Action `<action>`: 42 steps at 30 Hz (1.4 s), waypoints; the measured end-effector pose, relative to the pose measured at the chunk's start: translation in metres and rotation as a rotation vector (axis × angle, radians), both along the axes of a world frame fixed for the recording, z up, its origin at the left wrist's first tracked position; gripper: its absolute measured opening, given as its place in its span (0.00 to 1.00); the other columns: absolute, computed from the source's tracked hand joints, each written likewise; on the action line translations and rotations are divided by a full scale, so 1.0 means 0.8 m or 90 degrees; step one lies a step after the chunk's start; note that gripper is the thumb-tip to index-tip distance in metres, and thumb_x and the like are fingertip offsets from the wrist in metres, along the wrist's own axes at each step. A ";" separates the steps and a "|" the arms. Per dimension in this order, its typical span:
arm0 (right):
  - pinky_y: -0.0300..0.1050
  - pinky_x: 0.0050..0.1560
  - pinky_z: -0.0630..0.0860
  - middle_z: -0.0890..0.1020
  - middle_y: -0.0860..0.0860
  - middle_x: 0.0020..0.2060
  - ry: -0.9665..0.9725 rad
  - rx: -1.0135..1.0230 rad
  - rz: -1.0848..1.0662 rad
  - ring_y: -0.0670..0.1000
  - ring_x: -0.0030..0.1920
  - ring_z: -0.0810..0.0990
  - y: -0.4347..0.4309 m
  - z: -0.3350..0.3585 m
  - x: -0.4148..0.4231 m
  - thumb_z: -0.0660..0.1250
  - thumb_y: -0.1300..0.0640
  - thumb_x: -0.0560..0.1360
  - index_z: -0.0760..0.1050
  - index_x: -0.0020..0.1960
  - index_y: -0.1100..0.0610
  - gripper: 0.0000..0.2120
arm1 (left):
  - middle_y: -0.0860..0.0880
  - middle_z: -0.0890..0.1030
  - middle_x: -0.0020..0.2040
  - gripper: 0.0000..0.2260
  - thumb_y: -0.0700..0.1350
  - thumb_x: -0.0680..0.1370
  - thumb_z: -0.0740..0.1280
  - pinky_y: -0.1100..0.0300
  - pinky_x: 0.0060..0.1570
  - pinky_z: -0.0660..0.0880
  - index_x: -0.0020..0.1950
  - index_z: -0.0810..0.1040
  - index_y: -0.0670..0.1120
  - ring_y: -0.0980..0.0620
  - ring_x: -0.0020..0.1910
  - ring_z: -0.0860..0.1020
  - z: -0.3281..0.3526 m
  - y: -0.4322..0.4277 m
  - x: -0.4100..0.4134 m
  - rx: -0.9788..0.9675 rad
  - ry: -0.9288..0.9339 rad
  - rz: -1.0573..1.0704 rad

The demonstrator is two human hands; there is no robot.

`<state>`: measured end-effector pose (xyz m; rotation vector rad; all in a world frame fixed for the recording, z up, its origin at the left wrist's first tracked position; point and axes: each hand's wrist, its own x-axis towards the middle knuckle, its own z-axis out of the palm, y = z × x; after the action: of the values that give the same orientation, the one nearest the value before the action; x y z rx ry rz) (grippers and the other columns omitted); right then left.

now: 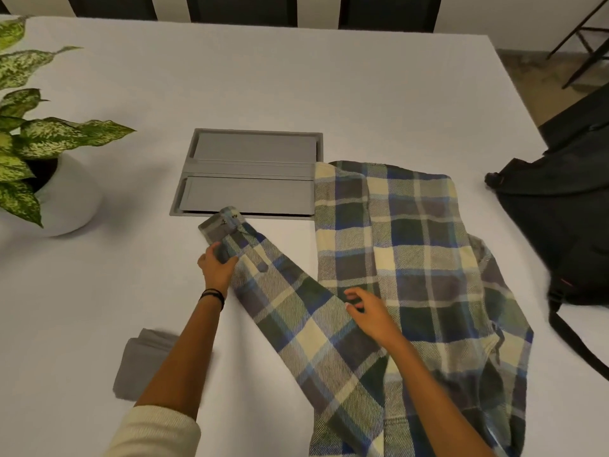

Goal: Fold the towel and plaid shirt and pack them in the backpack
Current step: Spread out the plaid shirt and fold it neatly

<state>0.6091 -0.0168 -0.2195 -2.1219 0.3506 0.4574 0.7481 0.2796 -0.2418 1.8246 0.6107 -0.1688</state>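
Observation:
The plaid shirt [412, 245] lies spread on the white table, its body at centre right and one sleeve stretched out diagonally to the left. My left hand [217, 267] grips that sleeve near the cuff, fingers curled round the cloth. Over the sleeve where it meets the shirt body is my right hand [372, 311], fingers spread and loosely bent, touching the fabric. A folded grey towel [145, 361] lies at the lower left, partly behind my left forearm. The black backpack [566, 209] sits at the table's right edge, its strap hanging down.
A grey recessed cable hatch [250, 173] is set in the table [296, 87] just beyond the sleeve cuff. A potted plant [36, 153] in a white pot stands at the left. Dark chairs line the far edge.

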 end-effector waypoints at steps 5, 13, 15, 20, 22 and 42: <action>0.36 0.52 0.72 0.76 0.49 0.52 0.010 -0.004 0.008 0.47 0.52 0.76 0.004 -0.014 -0.003 0.63 0.61 0.77 0.72 0.63 0.59 0.15 | 0.38 0.70 0.65 0.21 0.33 0.71 0.70 0.46 0.61 0.73 0.62 0.71 0.41 0.41 0.62 0.73 -0.009 0.002 0.028 -0.049 -0.018 0.061; 0.26 0.39 0.72 0.77 0.47 0.42 0.010 -0.006 -0.020 0.42 0.42 0.76 0.002 -0.024 -0.009 0.65 0.61 0.76 0.75 0.60 0.58 0.12 | 0.42 0.76 0.62 0.16 0.31 0.74 0.65 0.60 0.52 0.74 0.61 0.75 0.39 0.48 0.55 0.75 0.006 -0.010 0.040 -0.133 -0.038 0.083; 0.24 0.39 0.71 0.78 0.48 0.43 0.001 -0.008 -0.028 0.43 0.42 0.76 0.002 -0.022 -0.010 0.65 0.62 0.76 0.76 0.58 0.58 0.11 | 0.43 0.75 0.63 0.18 0.31 0.75 0.64 0.59 0.55 0.74 0.64 0.74 0.40 0.49 0.55 0.74 0.008 -0.013 0.042 -0.129 -0.027 0.067; 0.26 0.42 0.72 0.77 0.49 0.46 -0.014 -0.017 -0.027 0.38 0.41 0.73 0.000 -0.013 -0.012 0.65 0.62 0.76 0.77 0.57 0.61 0.11 | 0.43 0.75 0.65 0.17 0.32 0.77 0.62 0.58 0.59 0.73 0.66 0.73 0.39 0.44 0.62 0.74 0.021 -0.019 0.046 -0.127 -0.042 0.078; 0.29 0.45 0.74 0.77 0.48 0.46 -0.014 -0.011 -0.030 0.38 0.41 0.73 -0.001 -0.009 -0.012 0.65 0.62 0.75 0.77 0.58 0.61 0.11 | 0.43 0.75 0.64 0.17 0.32 0.77 0.62 0.58 0.57 0.73 0.66 0.73 0.40 0.44 0.61 0.74 0.029 -0.023 0.046 -0.135 -0.050 0.080; 0.31 0.42 0.73 0.77 0.48 0.41 -0.025 0.093 -0.103 0.43 0.42 0.75 -0.031 0.027 -0.028 0.66 0.62 0.75 0.77 0.52 0.57 0.06 | 0.43 0.74 0.65 0.19 0.30 0.77 0.61 0.54 0.59 0.75 0.67 0.72 0.41 0.46 0.62 0.74 0.095 -0.068 0.076 -0.230 -0.161 -0.060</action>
<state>0.5864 -0.0418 -0.1976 -1.9403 0.4485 0.3360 0.8092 0.2251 -0.1656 1.4930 0.2943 -0.1012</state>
